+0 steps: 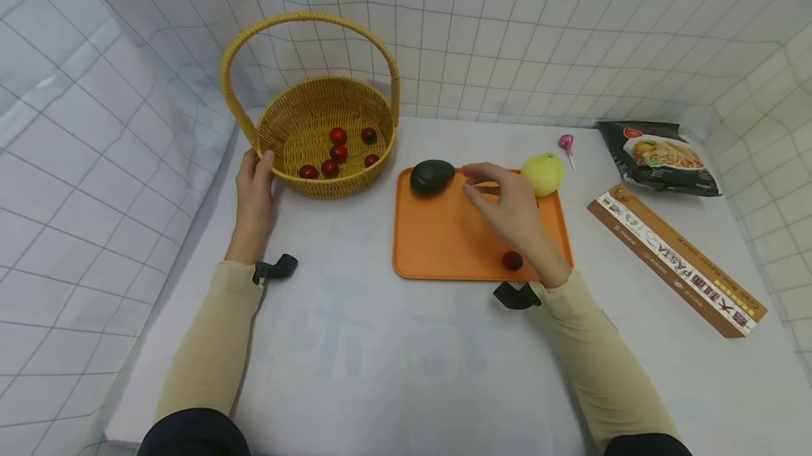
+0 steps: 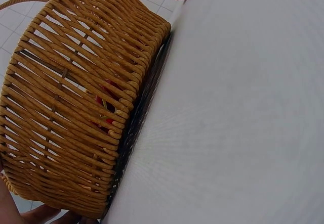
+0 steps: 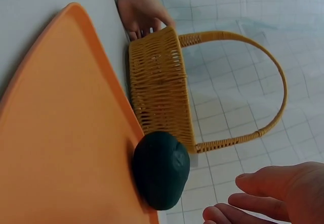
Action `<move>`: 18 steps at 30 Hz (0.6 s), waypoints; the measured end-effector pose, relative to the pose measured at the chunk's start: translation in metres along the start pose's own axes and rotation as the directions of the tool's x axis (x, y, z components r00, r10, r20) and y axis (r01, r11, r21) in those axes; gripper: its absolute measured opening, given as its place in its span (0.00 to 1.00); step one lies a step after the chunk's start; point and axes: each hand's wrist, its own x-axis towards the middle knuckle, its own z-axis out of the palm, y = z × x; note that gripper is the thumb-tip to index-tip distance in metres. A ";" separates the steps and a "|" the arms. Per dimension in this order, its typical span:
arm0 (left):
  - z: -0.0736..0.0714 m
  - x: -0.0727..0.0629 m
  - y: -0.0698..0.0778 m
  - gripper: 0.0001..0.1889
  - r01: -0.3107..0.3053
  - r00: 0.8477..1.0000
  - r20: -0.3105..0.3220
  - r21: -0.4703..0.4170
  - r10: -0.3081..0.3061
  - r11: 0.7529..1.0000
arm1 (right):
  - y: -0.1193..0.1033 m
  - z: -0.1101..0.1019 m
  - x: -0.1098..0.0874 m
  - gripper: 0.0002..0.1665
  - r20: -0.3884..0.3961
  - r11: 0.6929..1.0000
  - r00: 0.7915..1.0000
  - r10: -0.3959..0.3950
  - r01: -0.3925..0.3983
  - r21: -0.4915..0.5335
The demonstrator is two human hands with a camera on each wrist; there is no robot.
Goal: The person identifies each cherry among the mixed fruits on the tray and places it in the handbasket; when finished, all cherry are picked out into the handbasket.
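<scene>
My left hand point(image 1: 254, 195) grips the left rim of a yellow-brown wicker basket point(image 1: 328, 187), with the thumb over the edge. Several small dark red fruits point(image 1: 338, 136) lie inside it; red also shows through the weave in the left wrist view. Over the orange tray point(image 1: 421, 251), my right hand point(image 1: 510, 206) holds nothing, its fingers loosely bent and thumb apart. A dark green avocado point(image 1: 432, 177) sits at the tray's back left, just beyond those fingertips. Near the right wrist lies another dark red fruit point(image 1: 512, 261). A yellow-green fruit point(image 1: 542, 174) is at the back right corner.
Behind the tray's right side lies a pink lollipop point(image 1: 567, 146). Farther right are a black noodle packet point(image 1: 660, 158) and a long brown pasta box point(image 1: 679, 259). Grid-patterned white cloth point(image 1: 495, 40) rises behind the table and along both sides.
</scene>
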 end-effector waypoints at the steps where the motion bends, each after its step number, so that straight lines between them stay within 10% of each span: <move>1: 0.000 0.000 0.000 0.33 -0.003 1.000 0.000 0.006 0.003 1.000 | 0.004 -0.002 -0.003 0.17 -0.012 1.000 1.000 0.006 -0.007 -0.005; 18: 0.001 -0.002 0.003 0.32 0.021 1.000 -0.019 0.077 -0.020 0.997 | 0.042 -0.049 -0.038 0.17 -0.098 0.979 0.995 0.037 -0.055 -0.197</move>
